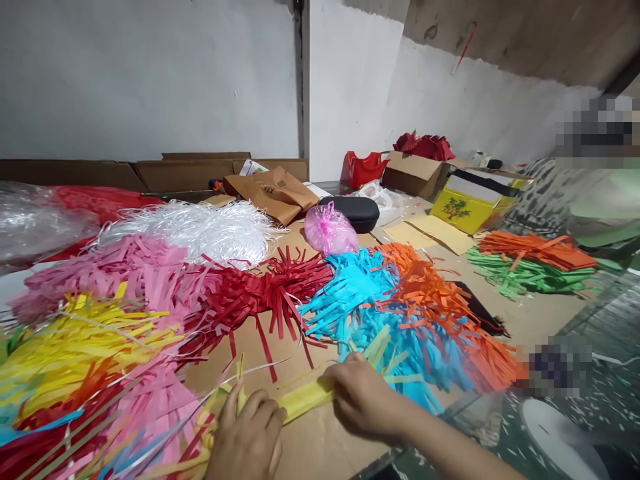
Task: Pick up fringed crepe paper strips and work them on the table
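Note:
A band of yellow fringed paper (307,400) stretches between my two hands, low over the brown cardboard surface (287,343). My right hand (363,400) is closed round its right part, and loose yellow strips fan out beyond the fist. At the left end, my left hand (247,433) has its fingers curled over the paper, with more yellow strips around them. Blue fringed paper (360,293) lies just behind my right hand. Dark red fringed paper (270,287) lies beyond the band. Pink fringed paper (155,407) is at the left of my left hand.
Yellow fringes (90,347), white strands (200,230) and orange fringes (430,293) surround the work area. Farther back are a pink plastic bag (330,230), a black case (357,213) and a yellow box (460,203). Another person (540,193) sits at the right, near orange and green bundles (525,277).

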`<control>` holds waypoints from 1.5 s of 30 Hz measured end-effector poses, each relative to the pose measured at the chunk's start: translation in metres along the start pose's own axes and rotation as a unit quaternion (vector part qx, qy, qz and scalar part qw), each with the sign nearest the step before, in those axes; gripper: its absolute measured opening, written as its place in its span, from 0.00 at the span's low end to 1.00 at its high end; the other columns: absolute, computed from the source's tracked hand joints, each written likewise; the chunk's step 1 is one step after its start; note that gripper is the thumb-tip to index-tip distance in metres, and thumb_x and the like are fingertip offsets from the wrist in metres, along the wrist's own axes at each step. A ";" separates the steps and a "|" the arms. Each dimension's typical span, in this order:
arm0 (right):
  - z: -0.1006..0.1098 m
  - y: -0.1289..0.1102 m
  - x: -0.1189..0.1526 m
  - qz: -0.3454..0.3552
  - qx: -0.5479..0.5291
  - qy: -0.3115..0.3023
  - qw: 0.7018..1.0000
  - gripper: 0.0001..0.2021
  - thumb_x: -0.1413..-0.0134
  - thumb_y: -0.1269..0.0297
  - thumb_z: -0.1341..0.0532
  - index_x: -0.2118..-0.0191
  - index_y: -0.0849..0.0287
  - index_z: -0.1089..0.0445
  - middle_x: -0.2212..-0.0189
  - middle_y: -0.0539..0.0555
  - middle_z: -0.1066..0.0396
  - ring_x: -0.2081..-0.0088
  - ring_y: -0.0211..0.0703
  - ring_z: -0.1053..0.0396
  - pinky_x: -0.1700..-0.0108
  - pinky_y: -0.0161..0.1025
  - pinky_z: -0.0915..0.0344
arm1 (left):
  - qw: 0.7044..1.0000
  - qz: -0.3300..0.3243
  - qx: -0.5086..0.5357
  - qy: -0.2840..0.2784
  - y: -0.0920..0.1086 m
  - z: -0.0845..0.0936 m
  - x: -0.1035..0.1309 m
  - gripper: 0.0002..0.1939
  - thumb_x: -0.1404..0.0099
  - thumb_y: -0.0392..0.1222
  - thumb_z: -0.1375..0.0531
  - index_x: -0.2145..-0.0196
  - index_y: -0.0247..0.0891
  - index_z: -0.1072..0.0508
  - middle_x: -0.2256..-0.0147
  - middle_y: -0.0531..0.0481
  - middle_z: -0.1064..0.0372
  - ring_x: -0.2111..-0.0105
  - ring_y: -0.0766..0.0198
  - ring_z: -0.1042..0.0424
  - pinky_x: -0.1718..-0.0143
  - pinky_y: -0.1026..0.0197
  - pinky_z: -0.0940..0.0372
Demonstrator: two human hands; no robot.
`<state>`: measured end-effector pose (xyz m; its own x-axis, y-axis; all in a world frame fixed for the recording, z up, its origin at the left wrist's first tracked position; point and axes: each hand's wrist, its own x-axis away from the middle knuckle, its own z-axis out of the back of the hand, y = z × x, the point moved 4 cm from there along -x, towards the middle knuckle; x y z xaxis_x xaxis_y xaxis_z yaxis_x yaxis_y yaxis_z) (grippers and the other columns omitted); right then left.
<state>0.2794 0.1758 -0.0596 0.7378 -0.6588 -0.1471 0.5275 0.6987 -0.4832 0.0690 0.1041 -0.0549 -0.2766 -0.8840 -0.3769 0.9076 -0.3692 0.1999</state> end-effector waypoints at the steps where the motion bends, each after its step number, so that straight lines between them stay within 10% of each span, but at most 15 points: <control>1: 0.001 0.001 -0.002 -0.007 -0.015 -0.010 1.000 0.17 0.54 0.76 0.39 0.56 0.58 0.33 0.65 0.51 0.27 0.65 0.44 0.33 0.53 0.43 0.43 | 1.000 0.005 0.015 -0.013 -0.005 -0.001 0.000 0.11 0.44 0.32 0.38 0.67 0.48 0.24 0.68 0.60 0.23 0.60 0.59 0.27 0.37 0.46 0.59; 8: 0.005 0.006 -0.014 -0.083 -0.042 -0.050 0.994 0.08 0.37 0.63 0.36 0.68 0.57 0.28 0.67 0.49 0.27 0.62 0.41 0.31 0.54 0.42 0.47 | 0.974 0.139 0.085 -0.156 -0.038 -0.013 0.001 0.15 0.30 0.50 0.46 0.70 0.49 0.22 0.67 0.56 0.22 0.59 0.57 0.27 0.48 0.44 0.51; 19: -0.004 0.009 -0.030 -0.181 -0.009 -0.015 0.983 0.10 0.44 0.70 0.36 0.76 0.60 0.33 0.72 0.49 0.28 0.67 0.41 0.31 0.56 0.43 0.47 | 0.967 0.147 -0.008 -0.207 -0.026 -0.017 -0.021 0.20 0.30 0.41 0.51 0.73 0.42 0.22 0.69 0.49 0.22 0.61 0.50 0.26 0.57 0.46 0.45; 23: -0.004 0.011 -0.023 -0.178 -0.004 0.014 0.984 0.01 0.42 0.68 0.35 0.64 0.59 0.28 0.64 0.52 0.25 0.61 0.45 0.31 0.55 0.44 0.47 | 0.986 0.106 -0.028 -0.127 -0.028 -0.014 -0.016 0.13 0.32 0.38 0.48 0.64 0.43 0.23 0.62 0.48 0.23 0.57 0.51 0.28 0.53 0.46 0.45; 27: 0.002 -0.002 -0.012 0.020 0.084 0.058 0.995 0.05 0.37 0.61 0.35 0.58 0.54 0.28 0.52 0.52 0.25 0.52 0.50 0.34 0.50 0.49 0.50 | 0.997 -0.038 -0.057 -0.042 -0.012 -0.008 -0.012 0.15 0.38 0.30 0.43 0.63 0.51 0.24 0.60 0.56 0.24 0.53 0.56 0.31 0.40 0.44 0.55; 30: 0.004 -0.007 -0.009 0.108 0.178 0.060 0.976 0.04 0.31 0.67 0.41 0.60 0.56 0.29 0.58 0.51 0.24 0.55 0.47 0.34 0.49 0.51 0.51 | 0.998 -0.026 -0.050 -0.016 -0.004 -0.006 -0.011 0.09 0.41 0.35 0.37 0.63 0.48 0.24 0.59 0.54 0.22 0.51 0.53 0.32 0.35 0.41 0.59; 41: -0.014 -0.019 -0.023 0.096 0.220 0.069 0.968 0.03 0.34 0.67 0.39 0.62 0.59 0.29 0.65 0.52 0.25 0.61 0.46 0.35 0.52 0.50 0.48 | 0.997 -0.070 -0.011 0.025 -0.012 -0.001 -0.018 0.10 0.38 0.30 0.42 0.68 0.48 0.28 0.71 0.61 0.26 0.64 0.60 0.27 0.43 0.49 0.55; 45: -0.011 0.003 -0.017 -0.002 0.079 0.058 0.995 0.07 0.38 0.62 0.33 0.67 0.55 0.26 0.66 0.49 0.24 0.59 0.45 0.34 0.56 0.45 0.48 | 0.997 -0.080 -0.009 0.018 -0.018 -0.003 -0.013 0.07 0.36 0.33 0.40 0.67 0.47 0.29 0.71 0.63 0.26 0.67 0.64 0.27 0.48 0.52 0.53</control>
<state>0.2635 0.1861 -0.0685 0.6867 -0.6830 -0.2488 0.5969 0.7252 -0.3432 0.0572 0.1232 -0.0561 -0.4075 -0.8027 -0.4355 0.8580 -0.4998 0.1185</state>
